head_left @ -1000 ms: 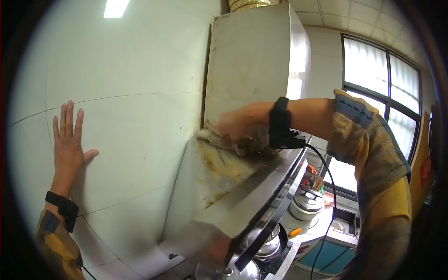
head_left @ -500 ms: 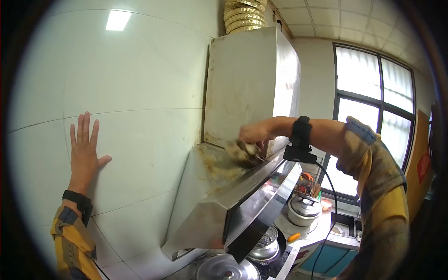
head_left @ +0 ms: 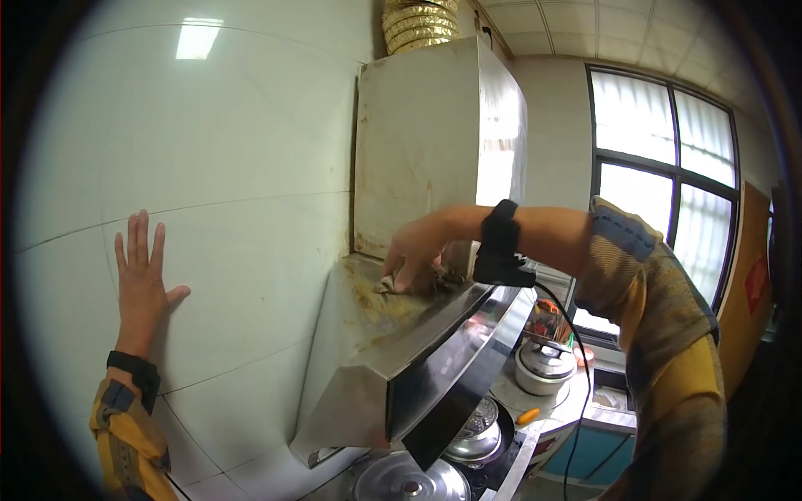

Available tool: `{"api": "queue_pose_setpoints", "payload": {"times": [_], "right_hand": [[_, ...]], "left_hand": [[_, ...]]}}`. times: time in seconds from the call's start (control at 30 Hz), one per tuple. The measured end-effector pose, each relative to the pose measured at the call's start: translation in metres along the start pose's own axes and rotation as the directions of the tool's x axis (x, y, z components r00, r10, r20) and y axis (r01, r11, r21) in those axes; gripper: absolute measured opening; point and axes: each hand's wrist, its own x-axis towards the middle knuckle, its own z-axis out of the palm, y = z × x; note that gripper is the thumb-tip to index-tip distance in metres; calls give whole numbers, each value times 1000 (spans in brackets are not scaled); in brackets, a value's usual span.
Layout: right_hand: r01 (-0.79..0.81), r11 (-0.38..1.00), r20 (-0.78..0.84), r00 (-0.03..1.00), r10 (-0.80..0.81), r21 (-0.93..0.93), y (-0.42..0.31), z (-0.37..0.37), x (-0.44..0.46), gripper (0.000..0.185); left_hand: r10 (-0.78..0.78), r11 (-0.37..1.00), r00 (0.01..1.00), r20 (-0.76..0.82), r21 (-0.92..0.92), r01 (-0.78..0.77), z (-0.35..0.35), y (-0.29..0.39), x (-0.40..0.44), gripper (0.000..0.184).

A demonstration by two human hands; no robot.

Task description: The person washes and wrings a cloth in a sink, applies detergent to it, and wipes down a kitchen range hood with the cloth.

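My left hand [head_left: 144, 275] lies flat with fingers spread against the tiled wall [head_left: 251, 267], holding nothing. My right hand [head_left: 415, 250] is closed on a crumpled, dirty cloth [head_left: 387, 285], pressed to the sloping top of the range hood [head_left: 368, 313]. Part of the cloth is hidden under the fingers. Yellow-brown grease stains that slope in front of the hand. Behind it rises the hood's upright metal duct cover [head_left: 418, 142], with brown marks along its lower edge.
Below the hood are a large lidded pot [head_left: 409, 480] and a steamer pot [head_left: 476, 438] on the stove. To the right are a lidded pot [head_left: 545, 366], an orange object [head_left: 527, 416], a sink [head_left: 612, 396] and a window [head_left: 660, 167]. A black cable [head_left: 576, 334] hangs from my right wrist.
My right hand with the cloth swung right across the hood top, then came back left toward the wall. My left hand stays on the wall. The view has shifted slightly.
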Motion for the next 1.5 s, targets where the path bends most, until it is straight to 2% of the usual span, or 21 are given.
{"api": "queue_pose_setpoints", "payload": {"times": [0.03, 0.13, 0.23, 0.33, 0.43, 0.47, 0.53, 0.67, 0.77, 0.87, 0.9, 1.0, 1.1, 1.2, 1.3, 1.43, 1.5], "right_hand": [[-31, 997, 10, 999, 32, -69, -1, 4, 3, 44], [124, 926, -17, 990, -139, -356, 10, 7, 12, 38], [-88, 979, -262, 964, 37, -186, -8, 0, -12, 32], [148, 978, -215, 960, -178, -146, 31, 7, 7, 27], [205, 941, -102, 966, -239, -268, 34, 15, 2, 29], [84, 981, -49, 994, -94, -176, 28, 15, -7, 31], [-177, 984, 98, 979, 178, -20, 4, 11, -35, 35], [-264, 960, 207, 938, 279, -97, -4, 11, -32, 44], [-321, 928, 219, 907, 359, -190, -9, 12, -19, 45], [-253, 939, 201, 932, 302, -234, -14, 13, -13, 42], [-303, 934, 215, 915, 341, -189, -19, 14, -11, 38], [-276, 954, 36, 961, 274, 113, -37, 13, -15, 35], [-173, 911, 77, 985, 156, 375, -48, 10, -19, 35], [-201, 843, 104, 980, 172, 500, -38, 10, -19, 30], [-168, 586, 143, 986, 88, 792, -15, 15, -19, 28], [-31, 486, 8, 999, 48, 873, 5, 8, -17, 26], [-39, 604, -40, 992, 117, 796, 6, -6, -24, 23]], "left_hand": [[6, 1000, 1000, -9, 3, -6, 0, 0, 0, 121], [17, 1000, 1000, -10, 22, -17, 4, -2, -1, 121], [10, 1000, 1000, 17, 25, -10, 2, 0, 0, 122], [2, 1000, 1000, 3, 15, -2, 0, 0, 0, 120], [21, 1000, 1000, -22, 14, -21, 6, 0, -2, 119], [25, 999, 999, -34, 22, -25, 7, -2, -2, 119], [33, 999, 999, -39, -4, -33, 2, -1, -1, 118], [54, 998, 998, -22, -34, -55, 1, -4, -2, 116], [80, 996, 997, 7, -49, -80, 5, -8, -5, 120], [64, 998, 998, -8, -4, -64, 4, -4, -4, 116], [60, 998, 998, 2, -5, -60, 6, -5, -6, 116], [45, 999, 999, 24, 0, -45, 7, -7, -3, 116], [32, 999, 999, 42, 0, -32, 2, -4, -2, 116], [50, 999, 999, 13, -17, -50, 2, -6, -5, 116], [46, 999, 999, 7, -24, -46, 1, -6, -4, 116], [49, 998, 999, 6, -35, -49, 0, -4, -4, 116], [50, 998, 999, 10, -39, -49, -1, -4, -3, 116]]}}
